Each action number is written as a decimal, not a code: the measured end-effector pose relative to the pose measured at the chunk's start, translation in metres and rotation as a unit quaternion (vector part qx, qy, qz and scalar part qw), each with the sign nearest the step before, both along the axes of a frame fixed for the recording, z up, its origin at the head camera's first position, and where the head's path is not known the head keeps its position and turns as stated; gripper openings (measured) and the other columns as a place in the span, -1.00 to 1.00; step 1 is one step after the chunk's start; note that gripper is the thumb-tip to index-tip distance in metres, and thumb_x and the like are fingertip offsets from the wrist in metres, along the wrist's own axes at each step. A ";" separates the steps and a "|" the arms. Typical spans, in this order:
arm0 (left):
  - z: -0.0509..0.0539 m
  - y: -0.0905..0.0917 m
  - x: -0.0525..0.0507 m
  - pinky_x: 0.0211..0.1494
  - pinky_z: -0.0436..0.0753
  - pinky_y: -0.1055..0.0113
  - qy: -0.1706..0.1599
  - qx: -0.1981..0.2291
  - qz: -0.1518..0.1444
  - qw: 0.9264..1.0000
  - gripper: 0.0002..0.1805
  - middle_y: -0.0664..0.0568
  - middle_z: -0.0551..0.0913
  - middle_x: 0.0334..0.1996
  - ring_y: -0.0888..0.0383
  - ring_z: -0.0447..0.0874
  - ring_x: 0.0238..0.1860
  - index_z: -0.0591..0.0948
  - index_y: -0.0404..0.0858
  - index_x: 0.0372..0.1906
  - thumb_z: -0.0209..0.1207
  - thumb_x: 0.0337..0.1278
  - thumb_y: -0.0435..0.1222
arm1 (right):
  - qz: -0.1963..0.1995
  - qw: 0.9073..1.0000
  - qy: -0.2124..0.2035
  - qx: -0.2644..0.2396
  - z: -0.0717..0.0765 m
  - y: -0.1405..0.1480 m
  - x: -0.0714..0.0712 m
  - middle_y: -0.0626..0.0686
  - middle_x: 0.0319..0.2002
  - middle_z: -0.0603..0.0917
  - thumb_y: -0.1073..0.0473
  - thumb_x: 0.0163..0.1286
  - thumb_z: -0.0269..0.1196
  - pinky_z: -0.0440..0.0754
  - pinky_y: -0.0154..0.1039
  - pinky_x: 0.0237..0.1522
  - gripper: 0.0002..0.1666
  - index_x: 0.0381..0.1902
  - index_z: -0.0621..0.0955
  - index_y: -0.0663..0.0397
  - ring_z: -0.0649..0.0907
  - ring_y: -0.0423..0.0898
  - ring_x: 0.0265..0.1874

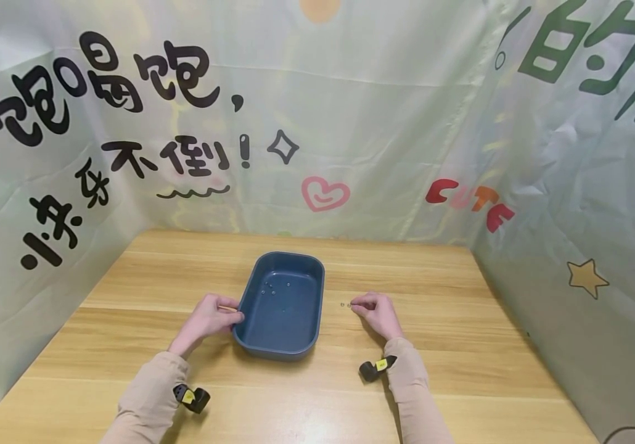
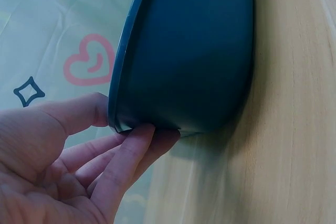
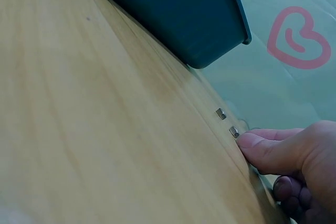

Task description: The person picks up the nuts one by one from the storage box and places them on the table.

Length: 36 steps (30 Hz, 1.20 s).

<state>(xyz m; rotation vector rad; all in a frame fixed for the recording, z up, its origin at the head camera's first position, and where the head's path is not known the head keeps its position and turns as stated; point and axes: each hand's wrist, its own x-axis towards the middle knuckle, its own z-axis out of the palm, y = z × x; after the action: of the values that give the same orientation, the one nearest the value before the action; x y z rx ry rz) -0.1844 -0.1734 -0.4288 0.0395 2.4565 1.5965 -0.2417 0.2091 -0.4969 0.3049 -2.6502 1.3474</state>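
A dark blue plastic bin [image 1: 278, 327] stands on the table with several tiny metal pieces lying on its floor. My left hand [image 1: 213, 316] grips the bin's left side, thumb over the rim and fingers against the outer wall, as the left wrist view [image 2: 89, 166] also shows. To the right of the bin, two small metal nuts sit on the wood, one nearer the bin [image 3: 221, 114] and the other nut [image 3: 234, 131] at my right fingertips. My right hand [image 1: 377, 313] pinches at that nearer nut with thumb and index finger; the other fingers are curled under.
A wooden table [image 1: 434, 394] spreads beneath everything. Printed cloth [image 1: 384, 123] hangs at the back and both sides, meeting the table's edges. Black wrist cameras [image 1: 191, 398] sit on both sleeves.
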 end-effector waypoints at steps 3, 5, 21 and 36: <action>0.001 0.000 0.000 -0.15 0.85 0.20 0.000 0.002 -0.002 1.000 -0.53 -0.50 0.71 -0.10 -0.05 0.82 -0.20 0.53 -0.71 0.09 0.26 0.12 -0.47 | -0.002 1.000 -0.003 -0.001 0.000 0.000 0.000 0.13 -0.29 0.79 0.34 0.22 0.41 0.58 -0.46 -0.23 -0.91 -0.29 0.80 0.17 0.66 -0.15 -0.28; 0.001 -0.001 0.000 -0.15 0.85 0.19 -0.001 0.001 -0.003 1.000 -0.53 -0.50 0.71 -0.10 -0.05 0.82 -0.20 0.52 -0.71 0.09 0.26 0.12 -0.47 | -0.005 1.000 -0.005 -0.003 0.000 -0.001 0.001 0.13 -0.28 0.79 0.34 0.22 0.41 0.57 -0.46 -0.24 -0.90 -0.28 0.80 0.17 0.66 -0.14 -0.28; 0.000 -0.001 0.001 -0.15 0.85 0.21 -0.005 0.000 0.002 1.000 -0.52 -0.49 0.72 -0.11 0.00 0.81 -0.22 0.53 -0.70 0.09 0.28 0.10 -0.46 | -0.053 0.996 -0.005 -0.072 0.002 -0.007 0.002 0.22 -0.14 0.81 0.20 0.33 0.36 0.60 -0.49 -0.16 -0.76 -0.11 0.76 0.23 0.67 -0.24 -0.26; 0.002 0.000 0.001 -0.13 0.85 0.19 -0.005 -0.005 0.002 1.000 -0.53 -0.49 0.72 -0.09 -0.04 0.82 -0.20 0.54 -0.68 0.09 0.27 0.12 -0.46 | 0.028 0.996 0.085 0.009 0.070 -0.051 -0.003 0.14 -0.27 0.80 0.24 0.35 0.33 0.64 -0.20 -0.18 -0.78 -0.11 0.76 0.22 0.66 -0.05 -0.27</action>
<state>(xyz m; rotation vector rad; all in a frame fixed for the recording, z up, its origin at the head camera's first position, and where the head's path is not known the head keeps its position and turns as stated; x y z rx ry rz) -0.1836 -0.1739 -0.4273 0.0266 2.4589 1.5816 -0.2447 0.1579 -0.4271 0.4758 -2.5315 1.2537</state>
